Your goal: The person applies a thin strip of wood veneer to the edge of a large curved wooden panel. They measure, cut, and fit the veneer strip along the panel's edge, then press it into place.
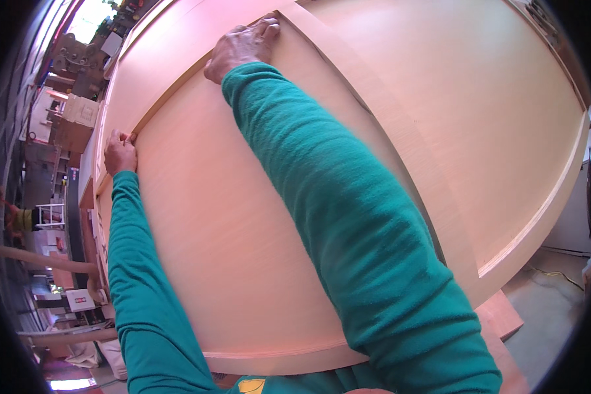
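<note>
A large pale wooden panel (210,217) with raised wooden edges lies before me. Across it, from the left edge up to a wide middle rail (387,125), runs a thin wooden strip (171,96). Near its left end, my left hand (121,153) is closed on the strip, thumb and fingers pinched together. My right hand (245,47), knuckles up and fingers curled, grips the strip's far end close to the middle rail; its fingertips are partly hidden. Both arms reach forward in green sleeves, and the right forearm covers part of the panel and rail.
A raised curved-looking edge (538,226) bounds the panel's right section. Reddish wooden blocks (501,314) show below the panel's lower right corner. Left of the panel are a cardboard box (79,111), a beige hose (52,257) and workshop shelving. A yellow cord (558,276) lies on the floor at right.
</note>
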Available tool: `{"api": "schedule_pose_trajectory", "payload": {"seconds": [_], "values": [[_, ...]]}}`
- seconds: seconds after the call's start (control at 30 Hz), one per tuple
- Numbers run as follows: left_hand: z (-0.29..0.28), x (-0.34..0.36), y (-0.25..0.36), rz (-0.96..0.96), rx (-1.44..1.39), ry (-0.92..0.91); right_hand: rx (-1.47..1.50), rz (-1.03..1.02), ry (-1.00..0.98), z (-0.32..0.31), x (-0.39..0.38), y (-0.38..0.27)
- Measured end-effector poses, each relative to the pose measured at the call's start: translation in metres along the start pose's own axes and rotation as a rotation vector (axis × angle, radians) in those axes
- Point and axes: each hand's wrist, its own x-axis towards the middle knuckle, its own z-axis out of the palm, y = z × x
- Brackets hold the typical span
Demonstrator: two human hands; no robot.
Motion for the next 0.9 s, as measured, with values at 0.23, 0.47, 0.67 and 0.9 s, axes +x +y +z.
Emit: {"api": "schedule_pose_trajectory", "payload": {"seconds": [0.23,0.47,0.67,0.9], "values": [[-0.005,0.0,0.016,0.006,0.006,-0.027,0.036,-0.016,0.072,0.005,0.004,0.005],[0.009,0.009,0.003,0.069,0.016,0.021,-0.03,-0.029,0.109,0.005,0.012,0.006],[0.033,0.012,-0.054,-0.594,0.068,-0.274,-0.082,-0.191,-0.05,-0.019,-0.003,0.014],[-0.023,-0.014,0.017,-0.928,-0.204,-0.241,-0.118,-0.104,-0.054,-0.005,0.016,0.012]]}}
